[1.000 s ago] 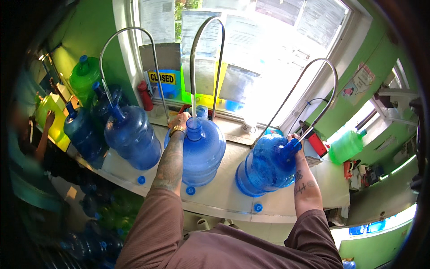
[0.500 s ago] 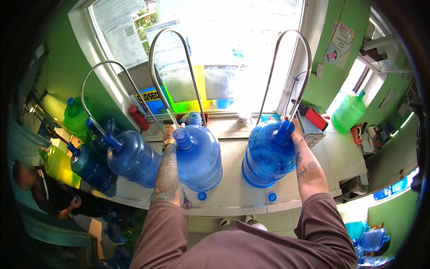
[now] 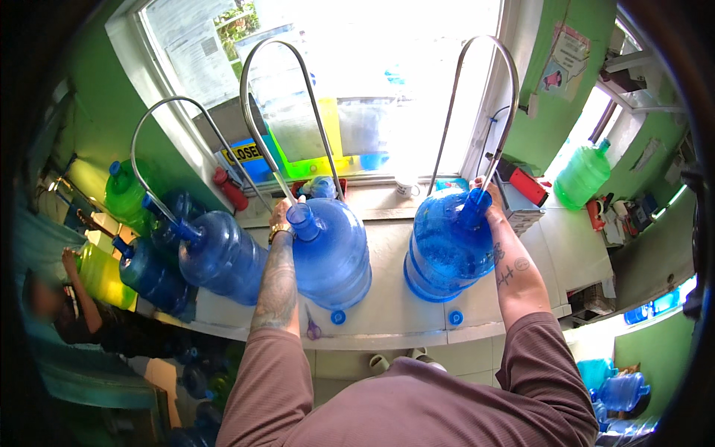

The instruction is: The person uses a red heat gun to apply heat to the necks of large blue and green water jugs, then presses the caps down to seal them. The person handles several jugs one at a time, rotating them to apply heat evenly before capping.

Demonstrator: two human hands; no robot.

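Two large blue water jugs stand upright on the counter before me, a left jug and a right jug. A bent metal tube runs down into the left jug's open neck, and another bent tube enters the right one's neck. My left hand is closed at the left jug's neck, some fingers hidden behind it. Around the back of the other neck curls my right hand, its fingers partly hidden. Droplets or bubbles show in the right jug.
Near the counter's front edge lie two blue caps and purple-handled scissors. To the left, another blue jug sits under a third tube. A co-worker's hand touches a yellow-green jug. A white mug stands by the window.
My hands stay at the two necks while the view shifts slightly. At far left, the co-worker's hand has risen from low down to the yellow-green jug.
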